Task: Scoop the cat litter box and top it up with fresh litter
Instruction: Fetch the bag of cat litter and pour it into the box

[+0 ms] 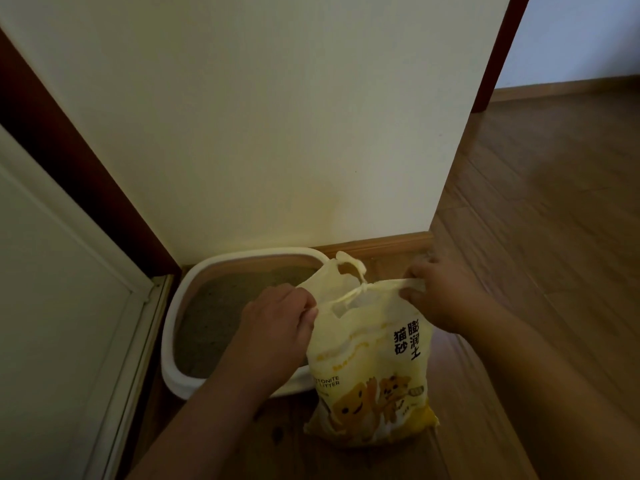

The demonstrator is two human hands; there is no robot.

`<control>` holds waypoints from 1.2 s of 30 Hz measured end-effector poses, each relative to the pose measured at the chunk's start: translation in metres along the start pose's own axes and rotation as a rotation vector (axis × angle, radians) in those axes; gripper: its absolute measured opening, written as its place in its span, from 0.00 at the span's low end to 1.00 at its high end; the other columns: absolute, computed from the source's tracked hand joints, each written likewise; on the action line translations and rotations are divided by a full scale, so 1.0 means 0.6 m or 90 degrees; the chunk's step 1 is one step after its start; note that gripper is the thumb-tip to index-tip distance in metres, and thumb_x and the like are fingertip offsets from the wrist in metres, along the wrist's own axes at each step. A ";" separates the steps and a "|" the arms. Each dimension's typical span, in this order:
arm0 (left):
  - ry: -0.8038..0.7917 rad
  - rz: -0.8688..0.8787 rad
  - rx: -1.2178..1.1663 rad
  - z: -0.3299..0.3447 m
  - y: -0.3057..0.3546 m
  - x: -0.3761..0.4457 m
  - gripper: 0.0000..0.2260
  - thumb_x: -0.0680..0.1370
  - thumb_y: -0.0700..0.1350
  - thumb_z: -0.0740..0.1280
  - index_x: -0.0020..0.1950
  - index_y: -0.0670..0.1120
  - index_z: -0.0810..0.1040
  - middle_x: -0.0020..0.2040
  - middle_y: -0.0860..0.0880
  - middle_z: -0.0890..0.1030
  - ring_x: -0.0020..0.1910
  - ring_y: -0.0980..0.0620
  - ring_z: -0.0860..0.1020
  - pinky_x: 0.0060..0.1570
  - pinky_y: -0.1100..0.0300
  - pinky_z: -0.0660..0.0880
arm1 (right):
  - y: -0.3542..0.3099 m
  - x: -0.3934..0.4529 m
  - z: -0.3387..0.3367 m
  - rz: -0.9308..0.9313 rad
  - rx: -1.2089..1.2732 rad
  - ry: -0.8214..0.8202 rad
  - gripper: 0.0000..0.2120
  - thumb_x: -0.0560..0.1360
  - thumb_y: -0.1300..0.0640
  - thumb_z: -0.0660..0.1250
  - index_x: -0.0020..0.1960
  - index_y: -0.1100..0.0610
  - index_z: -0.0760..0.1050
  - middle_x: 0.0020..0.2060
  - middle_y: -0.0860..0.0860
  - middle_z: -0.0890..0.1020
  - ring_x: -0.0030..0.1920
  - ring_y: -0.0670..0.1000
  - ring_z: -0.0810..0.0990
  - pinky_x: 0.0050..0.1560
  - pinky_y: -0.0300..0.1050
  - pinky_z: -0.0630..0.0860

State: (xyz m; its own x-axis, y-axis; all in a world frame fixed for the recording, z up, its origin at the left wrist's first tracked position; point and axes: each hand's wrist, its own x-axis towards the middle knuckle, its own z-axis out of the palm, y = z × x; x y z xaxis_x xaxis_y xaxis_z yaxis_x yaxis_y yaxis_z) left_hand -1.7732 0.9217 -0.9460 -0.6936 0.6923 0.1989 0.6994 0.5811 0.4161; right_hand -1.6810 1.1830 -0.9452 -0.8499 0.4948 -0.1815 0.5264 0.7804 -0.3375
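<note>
A pale cream wall (259,116) fills the upper middle of the view and ends on the right at a vertical corner edge. Along its foot runs a light wooden skirting board (384,244). To the left, a dark red-brown door frame (79,174) slants down to the floor, and beside it stands a white panelled door (52,289) with raised mouldings — its lower edge meets a pale sill strip. The floor (554,237) is brown wood-look planking, stretching right and back. At top right a second dark red frame (502,53) stands upright — beyond it, a bluish-white wall (581,36) with its own skirting.
</note>
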 end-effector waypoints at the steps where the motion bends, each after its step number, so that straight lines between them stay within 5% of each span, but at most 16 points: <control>1: 0.002 -0.007 -0.009 0.000 -0.001 -0.001 0.04 0.81 0.53 0.62 0.49 0.56 0.74 0.49 0.59 0.72 0.51 0.59 0.68 0.53 0.56 0.71 | 0.000 0.000 0.001 0.000 0.004 0.003 0.11 0.77 0.44 0.67 0.58 0.46 0.78 0.59 0.50 0.73 0.58 0.55 0.74 0.59 0.52 0.75; 6: -0.109 -0.078 -0.074 -0.009 -0.003 -0.004 0.10 0.76 0.60 0.69 0.53 0.60 0.73 0.77 0.59 0.58 0.75 0.58 0.54 0.73 0.49 0.63 | -0.003 -0.006 -0.005 -0.027 0.002 0.005 0.10 0.79 0.48 0.67 0.58 0.51 0.78 0.61 0.50 0.72 0.54 0.50 0.74 0.54 0.44 0.74; 9: -0.185 -0.134 -0.103 -0.012 -0.010 -0.007 0.20 0.74 0.59 0.73 0.62 0.63 0.70 0.80 0.58 0.54 0.78 0.53 0.57 0.73 0.48 0.65 | -0.005 -0.013 -0.009 -0.043 -0.013 -0.003 0.10 0.79 0.48 0.66 0.57 0.51 0.77 0.60 0.49 0.72 0.53 0.49 0.74 0.52 0.41 0.72; 13: -0.158 -0.159 -0.123 -0.008 -0.014 -0.006 0.16 0.74 0.54 0.75 0.56 0.59 0.72 0.62 0.58 0.73 0.60 0.56 0.73 0.60 0.54 0.75 | -0.006 -0.022 -0.013 -0.059 -0.014 -0.011 0.09 0.79 0.48 0.67 0.54 0.52 0.77 0.59 0.49 0.74 0.56 0.49 0.74 0.55 0.44 0.74; 16: -0.135 -0.175 -0.132 -0.003 -0.015 -0.005 0.10 0.76 0.51 0.74 0.44 0.56 0.73 0.50 0.59 0.77 0.52 0.57 0.77 0.50 0.54 0.78 | -0.004 -0.025 -0.014 -0.056 -0.007 -0.012 0.10 0.79 0.49 0.66 0.56 0.53 0.78 0.59 0.50 0.74 0.58 0.50 0.73 0.56 0.44 0.73; 20: -0.138 -0.170 -0.145 0.005 -0.005 -0.008 0.12 0.78 0.49 0.71 0.41 0.52 0.70 0.41 0.53 0.78 0.41 0.55 0.76 0.37 0.59 0.71 | -0.001 -0.022 -0.010 -0.036 0.028 -0.020 0.10 0.80 0.50 0.65 0.59 0.51 0.76 0.60 0.50 0.73 0.53 0.49 0.72 0.51 0.42 0.69; 29: -0.004 -0.249 -0.159 0.025 0.004 0.002 0.16 0.73 0.50 0.76 0.43 0.54 0.68 0.38 0.52 0.76 0.35 0.55 0.75 0.31 0.61 0.66 | 0.008 -0.015 -0.009 0.021 0.065 -0.004 0.05 0.79 0.54 0.66 0.54 0.51 0.77 0.49 0.49 0.80 0.45 0.49 0.80 0.48 0.48 0.82; 33: 0.014 -0.284 -0.192 0.024 -0.004 0.008 0.17 0.71 0.52 0.78 0.54 0.59 0.74 0.43 0.55 0.77 0.41 0.58 0.76 0.36 0.60 0.71 | 0.015 -0.015 -0.022 0.038 0.017 0.015 0.06 0.80 0.54 0.64 0.49 0.52 0.79 0.42 0.49 0.81 0.42 0.48 0.79 0.40 0.43 0.77; 36: -0.011 -0.285 -0.206 0.022 -0.007 0.010 0.11 0.73 0.52 0.77 0.53 0.57 0.79 0.46 0.56 0.79 0.44 0.59 0.77 0.38 0.62 0.73 | 0.022 -0.019 -0.032 0.046 0.043 0.013 0.06 0.80 0.52 0.65 0.47 0.52 0.78 0.40 0.48 0.80 0.39 0.47 0.78 0.32 0.39 0.69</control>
State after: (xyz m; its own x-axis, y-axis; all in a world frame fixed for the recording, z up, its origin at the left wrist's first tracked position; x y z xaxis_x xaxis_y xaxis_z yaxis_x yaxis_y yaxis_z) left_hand -1.7780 0.9293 -0.9580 -0.9061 0.4165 -0.0742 0.2461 0.6615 0.7085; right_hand -1.6642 1.1948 -0.9300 -0.8087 0.5570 -0.1889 0.5827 0.7150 -0.3863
